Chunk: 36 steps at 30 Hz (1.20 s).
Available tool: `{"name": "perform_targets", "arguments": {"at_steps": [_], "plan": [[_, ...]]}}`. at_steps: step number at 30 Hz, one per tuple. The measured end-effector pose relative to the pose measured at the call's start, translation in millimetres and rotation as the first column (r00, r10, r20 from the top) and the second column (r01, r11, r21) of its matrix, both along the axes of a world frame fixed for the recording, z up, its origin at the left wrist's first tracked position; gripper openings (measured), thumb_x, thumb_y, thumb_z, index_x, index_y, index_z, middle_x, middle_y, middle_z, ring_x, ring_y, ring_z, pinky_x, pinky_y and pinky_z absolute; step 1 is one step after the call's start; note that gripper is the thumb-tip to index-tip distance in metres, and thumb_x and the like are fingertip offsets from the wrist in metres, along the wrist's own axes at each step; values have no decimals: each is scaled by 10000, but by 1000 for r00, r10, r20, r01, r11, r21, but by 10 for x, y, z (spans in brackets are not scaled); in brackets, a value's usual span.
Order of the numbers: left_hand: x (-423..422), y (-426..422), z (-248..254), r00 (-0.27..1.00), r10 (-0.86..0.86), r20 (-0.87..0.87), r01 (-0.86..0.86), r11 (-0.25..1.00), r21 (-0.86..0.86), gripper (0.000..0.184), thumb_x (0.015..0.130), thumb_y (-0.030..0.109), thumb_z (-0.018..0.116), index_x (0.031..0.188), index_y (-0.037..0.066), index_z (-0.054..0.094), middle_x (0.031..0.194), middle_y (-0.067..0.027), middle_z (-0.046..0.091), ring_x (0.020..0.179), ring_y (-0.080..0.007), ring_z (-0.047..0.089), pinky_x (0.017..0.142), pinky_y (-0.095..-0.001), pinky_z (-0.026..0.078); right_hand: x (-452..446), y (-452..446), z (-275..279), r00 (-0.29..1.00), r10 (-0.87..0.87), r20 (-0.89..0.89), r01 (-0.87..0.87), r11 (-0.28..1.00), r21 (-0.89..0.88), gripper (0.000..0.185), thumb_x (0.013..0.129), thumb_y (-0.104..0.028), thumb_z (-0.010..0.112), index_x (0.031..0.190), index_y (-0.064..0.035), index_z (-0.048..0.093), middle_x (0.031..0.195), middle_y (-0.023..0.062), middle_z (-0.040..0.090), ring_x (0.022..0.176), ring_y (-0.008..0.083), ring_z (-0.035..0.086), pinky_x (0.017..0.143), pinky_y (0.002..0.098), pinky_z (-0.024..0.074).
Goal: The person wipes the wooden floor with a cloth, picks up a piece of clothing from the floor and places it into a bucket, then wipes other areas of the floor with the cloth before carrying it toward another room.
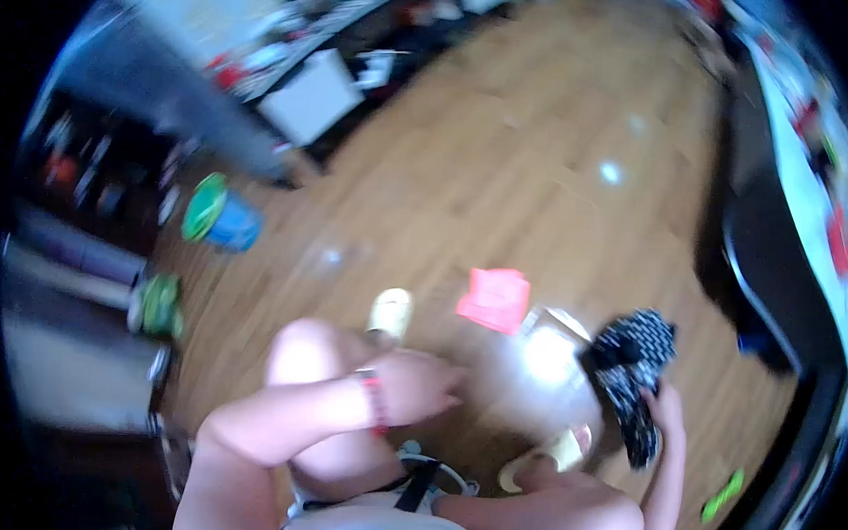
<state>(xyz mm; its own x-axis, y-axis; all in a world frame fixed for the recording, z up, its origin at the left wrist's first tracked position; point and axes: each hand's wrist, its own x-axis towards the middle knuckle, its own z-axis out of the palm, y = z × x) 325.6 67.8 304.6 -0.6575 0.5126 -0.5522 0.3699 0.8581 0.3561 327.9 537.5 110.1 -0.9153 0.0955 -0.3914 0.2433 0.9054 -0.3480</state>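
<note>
My right hand (pixel 664 411) grips the lower part of a black-and-white patterned cloth garment (pixel 634 352), which hangs bunched over the floor at the right. Over my left knee, my left hand (pixel 415 386) has a red bracelet at the wrist. Its fingers are blurred, but they look apart, with nothing seen in them. Ahead of my feet lies a folded pink cloth (pixel 497 300). Between that cloth and the garment is a pale, shiny flat thing (pixel 553 354), washed out by glare, so its kind is unclear.
Yellow slippers (pixel 391 312) are on my feet. A blue and green bin (pixel 231 223) stands at the left, near a green item (pixel 162 304). At the right is a dark desk (pixel 759 174). A lime-green object (pixel 722 496) lies on the wooden floor (pixel 513 128).
</note>
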Motion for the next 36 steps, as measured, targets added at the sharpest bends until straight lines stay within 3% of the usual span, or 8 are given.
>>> {"name": "perform_targets", "arguments": {"at_steps": [2, 9, 11, 22, 26, 31, 33, 36], "plan": [[129, -172, -203, 974, -222, -54, 225, 973, 54, 289, 866, 270, 525, 1022, 36, 591, 919, -164, 656, 847, -333, 646, 747, -467, 507, -11, -472, 386, 985, 37, -169, -21, 995, 96, 402, 817, -271, 666, 1076, 26, 591, 924, 275, 634, 884, 427, 608, 768, 467, 479], [1135, -22, -71, 946, 72, -317, 13, 966, 258, 315, 800, 218, 581, 1042, 17, 593, 1008, -167, 619, 941, -312, 625, 767, -442, 510, 456, -1469, 1797, 915, 102, -390, -152, 983, -99, 302, 829, -197, 651, 954, 71, 590, 823, 274, 630, 799, 410, 619, 717, 427, 472], [1042, 181, 130, 893, 239, -381, -117, 941, 318, 308, 770, 181, 595, 1035, 24, 590, 1066, -166, 583, 970, -306, 610, 779, -443, 509, 241, -1633, 2261, 872, 254, -418, -254, 966, 58, 283, 835, -184, 647, 954, 66, 589, 832, 269, 631, 820, 414, 619, 727, 435, 476], [1360, 361, 1022, 690, 636, -346, -406, 736, 542, 1298, 521, 359, 874, 1471, 71, 38, 1507, -240, 129, 1265, -430, 383, 1010, -463, 405, 658, -2689, 3454, 719, 529, -452, -477, 848, 232, 324, 768, -238, 687, 990, -15, 608, 831, 225, 654, 795, 401, 636, 707, 474, 498], [1563, 340, 1178, 682, 649, -337, -479, 745, 464, 1322, 521, 378, 869, 1467, 38, 10, 1496, -232, 191, 1328, -420, 307, 987, -675, 294, 639, -2777, 3249, 659, 587, -470, -618, 779, 107, 342, 725, -249, 733, 795, 69, 628, 747, 240, 638, 707, 376, 633, 648, 425, 487], [1679, 446, 1132, 616, 725, -308, -595, 685, 420, 1250, 529, 293, 846, 1464, 33, 58, 1345, -202, 445, 1300, -312, 391, 1008, -730, 152, 817, -2893, 3122, 680, 595, -429, -678, 732, -60, 375, 721, -264, 735, 762, 86, 610, 691, 249, 615, 626, 360, 613, 586, 417, 476], [1734, 519, 1030, 630, 748, -209, -622, 647, 442, 1170, 534, 285, 840, 1447, 33, 153, 1305, -165, 488, 1247, -292, 454, 1014, -719, 162, 903, -2817, 3083, 627, 645, -437, -721, 693, -13, 288, 735, -192, 723, 749, 73, 609, 605, 139, 595, 536, 182, 529, 520, 355, 437], [1718, 656, 714, 533, 829, -173, -608, 517, 603, 591, 675, 214, 725, 1187, 39, 486, 1066, -162, 634, 1061, -299, 594, 974, -624, 300, 918, -2754, 2970, 660, 650, -376, -718, 693, -62, 215, 739, -128, 685, 836, 55, 627, 729, 107, 646, 663, 145, 572, 613, 318, 466]]}}
